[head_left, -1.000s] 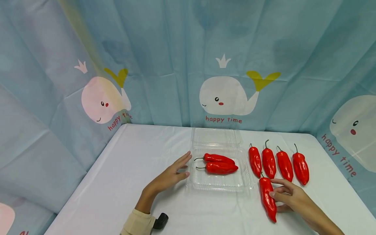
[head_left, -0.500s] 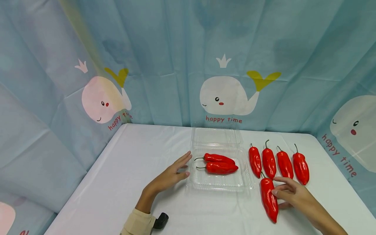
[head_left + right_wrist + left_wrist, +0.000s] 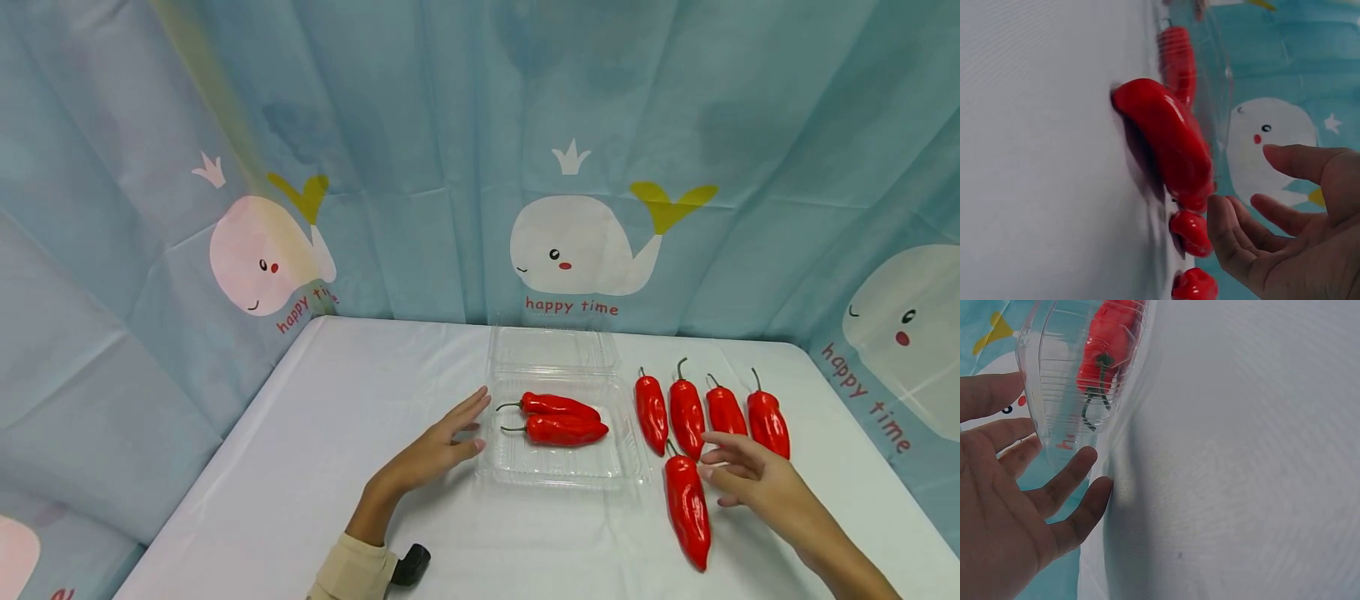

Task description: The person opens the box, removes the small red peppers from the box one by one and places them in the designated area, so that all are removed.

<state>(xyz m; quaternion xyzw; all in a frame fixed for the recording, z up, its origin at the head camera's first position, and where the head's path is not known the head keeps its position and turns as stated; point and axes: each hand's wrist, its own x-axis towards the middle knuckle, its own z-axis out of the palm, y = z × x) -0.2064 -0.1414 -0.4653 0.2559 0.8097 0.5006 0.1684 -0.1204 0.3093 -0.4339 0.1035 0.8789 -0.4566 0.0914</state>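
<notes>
A clear plastic clamshell box (image 3: 555, 468) lies open with two red chili peppers (image 3: 566, 431) inside, stems pointing left. My left hand (image 3: 433, 450) is at the box's left edge, fingers spread; in the left wrist view the thumb and fingertips are against or close to its wall (image 3: 1054, 394). Right of the box, a red chili pepper (image 3: 686, 508) lies on the table below a row of others. My right hand (image 3: 761, 479) hovers just right of it, fingers loosely bent and holding nothing. It hides the lower ends of two peppers in the row.
Several red chili peppers (image 3: 686, 417) stand in a row at the right, stems away from me. The box's lid (image 3: 553, 348) is folded back near the curtain (image 3: 420, 250). A black strap piece (image 3: 410, 565) is on the left sleeve, above the white table (image 3: 315, 467).
The right hand has let go of the front pepper and moved up and slightly right. That pepper shifted a little to the right, then stayed put. The left hand has not moved.
</notes>
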